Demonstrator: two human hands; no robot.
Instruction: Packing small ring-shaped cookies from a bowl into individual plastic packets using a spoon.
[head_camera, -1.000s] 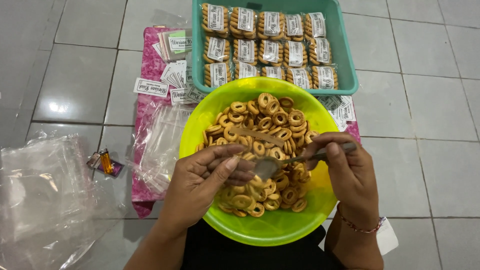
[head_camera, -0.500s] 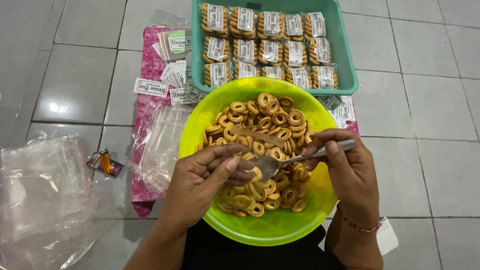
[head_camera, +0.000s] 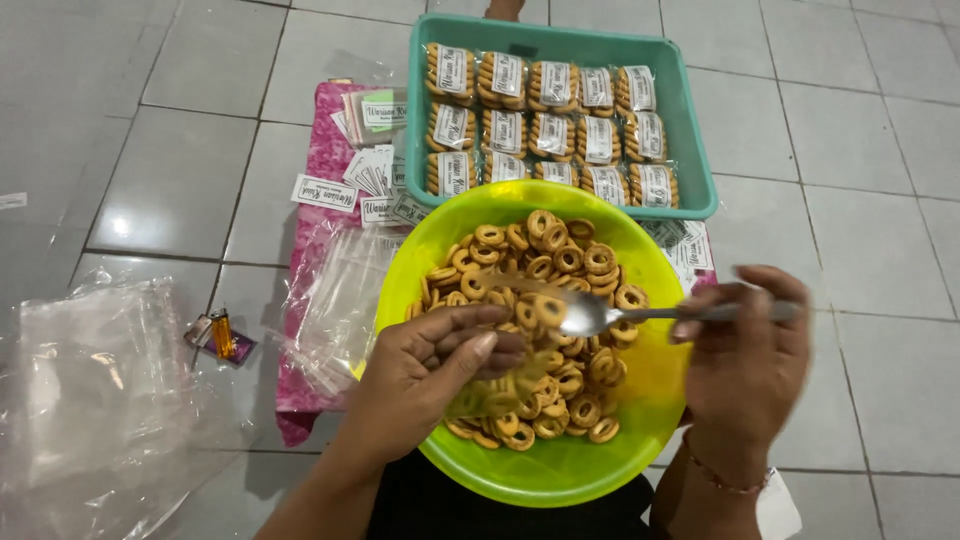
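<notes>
Teal tray (head_camera: 690, 120) of white-labelled cookie packets (head_camera: 545, 110)

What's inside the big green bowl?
The green bowl holds many small ring cookies. The left hand covers some, holding a clear bag; the spoon hides a few.

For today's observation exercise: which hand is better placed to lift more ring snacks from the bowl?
Probably the right hand: it grips the spoon over the ring snacks in the bowl. The left hand is busy holding a small clear bag.

Hands (head_camera: 440, 365) hold spoon (head_camera: 640, 315) over cracker bowl (head_camera: 560, 470).
</notes>
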